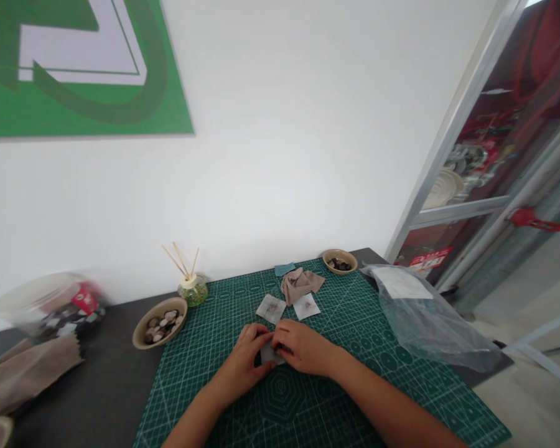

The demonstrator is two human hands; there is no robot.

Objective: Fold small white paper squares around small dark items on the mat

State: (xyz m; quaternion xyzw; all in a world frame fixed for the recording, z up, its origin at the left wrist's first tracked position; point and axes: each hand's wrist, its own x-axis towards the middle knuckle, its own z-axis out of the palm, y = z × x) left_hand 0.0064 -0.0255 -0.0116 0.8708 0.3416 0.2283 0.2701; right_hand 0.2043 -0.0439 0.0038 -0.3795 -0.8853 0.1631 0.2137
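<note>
Both hands meet over the middle of the mat around a small greyish-white square packet [269, 356]. My left hand [247, 359] pinches its left side, thumb along the near edge. My right hand [303, 350] is closed over the right side, its curled fingertips at the top of the packet and hiding much of it. Just beyond the fingers lie two similar pale squares with dark smudges, a left square [267, 311] and a right square [312, 306]. A crumpled taupe cloth [299, 285] rests behind them, beside a small blue-grey piece [284, 269].
The green cutting mat [205, 348] covers the dark table [116, 373]. A bowl of round pieces [137, 333] and a reed diffuser [193, 290] stand left; a smaller bowl [340, 254] stands back right. A clear plastic bag [415, 317] lies right, brown fabric [37, 373] left.
</note>
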